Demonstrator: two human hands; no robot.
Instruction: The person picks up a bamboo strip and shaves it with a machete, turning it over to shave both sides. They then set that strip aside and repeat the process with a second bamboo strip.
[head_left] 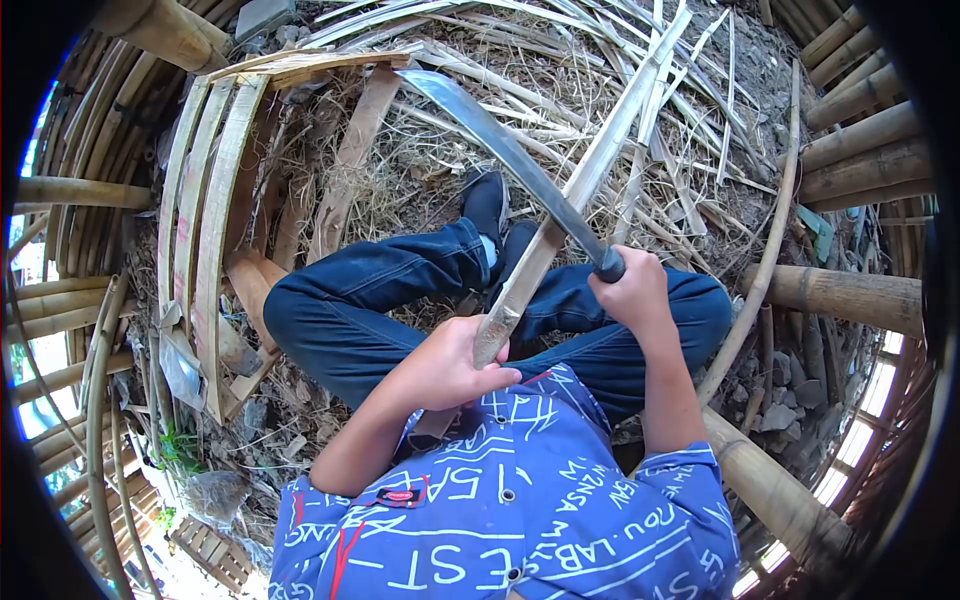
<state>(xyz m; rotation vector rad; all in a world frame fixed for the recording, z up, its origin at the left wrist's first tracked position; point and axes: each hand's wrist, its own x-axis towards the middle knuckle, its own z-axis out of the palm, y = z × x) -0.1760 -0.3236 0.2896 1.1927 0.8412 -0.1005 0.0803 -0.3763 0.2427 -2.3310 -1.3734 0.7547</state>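
Observation:
My left hand (452, 366) is wrapped round the near end of a long split bamboo strip (528, 268), which slants up and away to the right. In my right hand (637, 292) is the dark handle of a machete (497, 142). Its long curved blade points away to the upper left and crosses the bamboo strip. The blade appears to rest on the strip's upper face or edge; whether it has bitten into the wood cannot be made out.
I sit with crossed legs in blue jeans (385, 285). A slatted wooden crate (215, 230) stands at the left. Thin strips and shavings (560, 110) litter the ground ahead. Bamboo poles (850, 300) run along the right, and a curved pole (768, 250) lies beside my knee.

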